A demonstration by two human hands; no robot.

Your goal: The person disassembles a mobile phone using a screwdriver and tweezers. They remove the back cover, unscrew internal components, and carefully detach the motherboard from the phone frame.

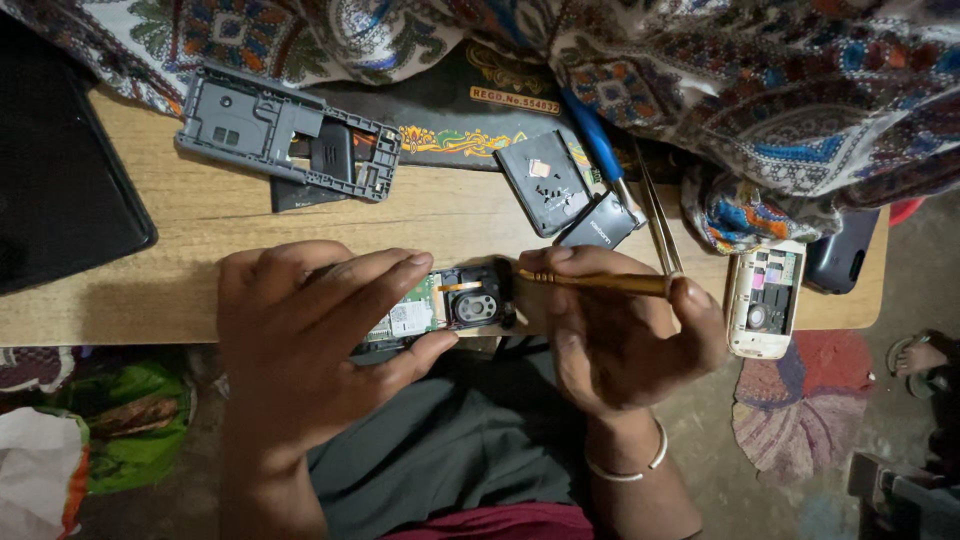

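My left hand (305, 335) grips an opened mobile phone (445, 305) at the near edge of the wooden board (200, 215); its green circuit board and round speaker show between my fingers. A thin yellow-handled screwdriver (600, 282) lies in my right hand (615, 335), held level, with its tip at the phone's upper right corner.
A grey phone frame (270, 130) lies at the back left of the board. A dark back cover (545, 180), a battery (600, 225), a blue-handled tool (595, 140) and tweezers (660, 225) sit behind my right hand. Another opened white phone (765, 300) and a black phone (840, 255) lie at right. Patterned cloth (760, 90) hangs over the back.
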